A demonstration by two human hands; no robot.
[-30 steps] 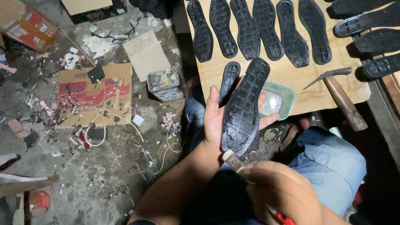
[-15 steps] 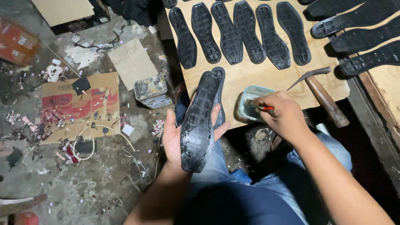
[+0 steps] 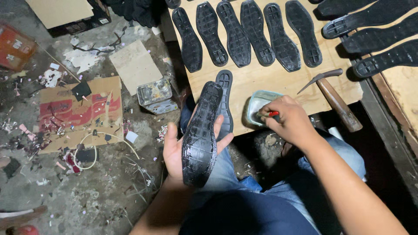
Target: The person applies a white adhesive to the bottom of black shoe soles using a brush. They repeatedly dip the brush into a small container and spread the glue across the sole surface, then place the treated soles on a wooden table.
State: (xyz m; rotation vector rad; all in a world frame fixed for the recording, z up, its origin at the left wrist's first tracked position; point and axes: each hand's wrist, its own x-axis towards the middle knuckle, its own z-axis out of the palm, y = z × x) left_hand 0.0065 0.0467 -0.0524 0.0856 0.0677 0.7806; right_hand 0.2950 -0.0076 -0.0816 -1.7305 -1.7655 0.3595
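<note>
a: fingers of left hand [image 3: 183, 150] curl under black sole [image 3: 201, 135], near the board's edge; right hand [image 3: 289, 119] pinches red-handled brush [image 3: 269, 114] at tray [image 3: 257, 105].

b: light, bendy (glue-slick face); likely hold edges.

Glossy black sole [image 3: 201, 135] upright; brush [image 3: 269, 114] perhaps dipped.

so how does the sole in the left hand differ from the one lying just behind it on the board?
The held sole rests on the left hand, off the board; the lone sole lies flat on it. The held sole looks glossy and wet; the lone sole looks matte. Both are black and treaded.
</note>
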